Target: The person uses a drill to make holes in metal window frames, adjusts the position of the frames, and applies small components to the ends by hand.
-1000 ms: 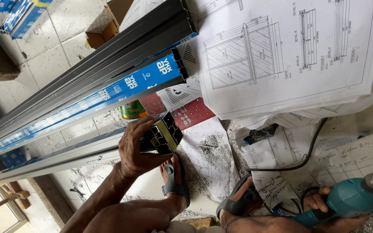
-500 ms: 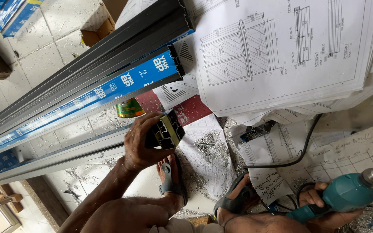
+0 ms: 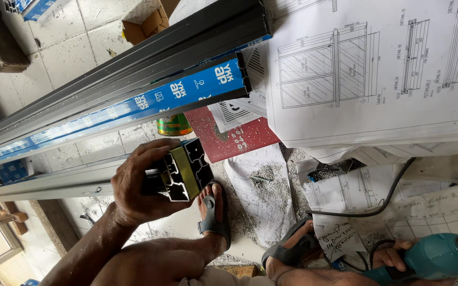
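Left hand (image 3: 136, 185) clenched round short aluminium profile (image 3: 184, 172), cut end at 3 o'clock, above sandalled foot (image 3: 213, 214). Rigid, light, likely sharp-edged (best held mid-body). Right hand (image 3: 393, 257) wrapped round teal drill (image 3: 438, 257), 4 o'clock.

The tiled floor (image 3: 70, 47) carries long aluminium profiles (image 3: 133, 90); beside their near end lie a red booklet (image 3: 239, 140), a green can (image 3: 173, 125), drawing sheets (image 3: 377, 74) and metal shavings (image 3: 266, 185).
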